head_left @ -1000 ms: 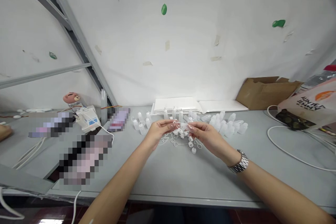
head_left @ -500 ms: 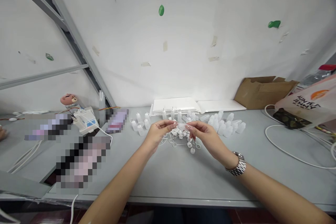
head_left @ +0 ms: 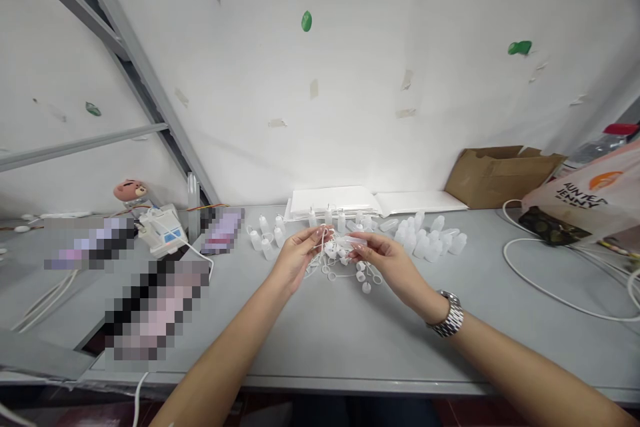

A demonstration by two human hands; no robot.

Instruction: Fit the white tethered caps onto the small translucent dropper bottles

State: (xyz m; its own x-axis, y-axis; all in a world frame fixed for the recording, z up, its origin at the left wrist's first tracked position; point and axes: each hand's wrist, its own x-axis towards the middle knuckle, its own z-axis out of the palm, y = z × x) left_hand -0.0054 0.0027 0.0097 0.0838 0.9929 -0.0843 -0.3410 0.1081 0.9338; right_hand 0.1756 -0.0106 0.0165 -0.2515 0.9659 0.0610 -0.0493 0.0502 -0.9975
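Above a heap of white caps with ring straps (head_left: 332, 269), my left hand (head_left: 295, 257) is closed, pinching a white strap cap (head_left: 324, 235) at its fingertips. My right hand (head_left: 393, 267) faces it from the right, thumb and fingers closed on a small translucent plastic bottle (head_left: 352, 241) that lies nearly level. The fingers partly cover both pieces. Capped bottles (head_left: 267, 247) stand upright left of the heap, with several more behind my hands. To the right is a cluster of bottles without caps (head_left: 433, 247), some standing and some lying down.
White flat sheets (head_left: 335, 200) are stacked against the wall. A cardboard box (head_left: 500, 177) and a printed plastic bag (head_left: 590, 193) occupy the right, with a looped white cable (head_left: 545, 307) in front. Blurred-out items and a white device (head_left: 161, 232) lie at left.
My hands have drawn slightly apart. A strap loop now shows at the left fingertips, and the bottle in my right hand is more visible.
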